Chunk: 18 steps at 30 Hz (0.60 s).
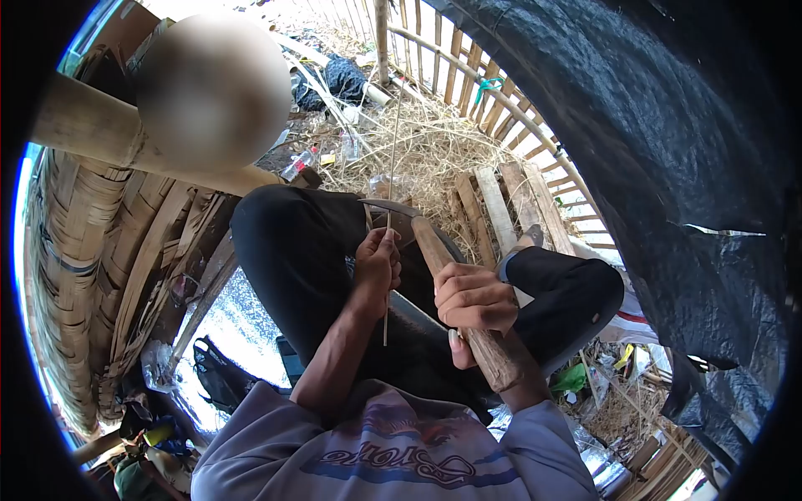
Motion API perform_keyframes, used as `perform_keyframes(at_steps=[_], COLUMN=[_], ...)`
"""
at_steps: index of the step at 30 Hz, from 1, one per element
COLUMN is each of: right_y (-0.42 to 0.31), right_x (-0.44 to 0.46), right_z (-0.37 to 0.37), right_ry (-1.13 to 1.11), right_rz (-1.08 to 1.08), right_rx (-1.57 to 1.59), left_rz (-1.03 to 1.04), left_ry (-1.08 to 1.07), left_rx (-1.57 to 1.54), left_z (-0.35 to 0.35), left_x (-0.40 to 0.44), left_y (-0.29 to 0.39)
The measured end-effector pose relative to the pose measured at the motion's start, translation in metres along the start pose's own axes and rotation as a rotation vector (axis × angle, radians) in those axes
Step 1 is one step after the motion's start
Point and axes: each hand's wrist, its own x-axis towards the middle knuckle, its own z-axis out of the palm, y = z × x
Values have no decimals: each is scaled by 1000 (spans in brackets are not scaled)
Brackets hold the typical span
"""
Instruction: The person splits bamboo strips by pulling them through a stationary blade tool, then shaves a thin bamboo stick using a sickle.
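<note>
My left hand (378, 265) is closed around a thin bamboo strip (386, 321), which stands lengthwise and reaches up past the fingers. My right hand (476, 302) grips the thick wooden handle of a knife (433, 246). Its short, curved dark blade (388, 205) points left and crosses the strip just above my left fingers. Whether the edge is cutting into the strip, I cannot tell. Both hands are over my lap, between my bent knees in dark trousers (288, 250).
Dry straw and shavings (426, 138) cover the ground ahead, with wooden slats (494, 209) and a plastic bottle (349, 147). A bamboo pole and woven bamboo wall (92, 275) stand left, under a blurred patch. Black plastic sheeting (668, 150) hangs right. A black bag (221, 376) lies low left.
</note>
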Motion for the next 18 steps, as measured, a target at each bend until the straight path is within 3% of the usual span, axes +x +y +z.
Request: perform_keyframes(at_steps=[9, 18], right_y=[25, -6], right_x=[-8, -8], right_z=[-9, -4], right_ry=[49, 29], right_rz=[21, 38], right_rx=[-131, -84], left_rz=[-65, -66], left_ry=[-97, -60], left_rx=[-41, -100], left_z=[2, 4], left_x=[-2, -1], left_y=[-5, 0])
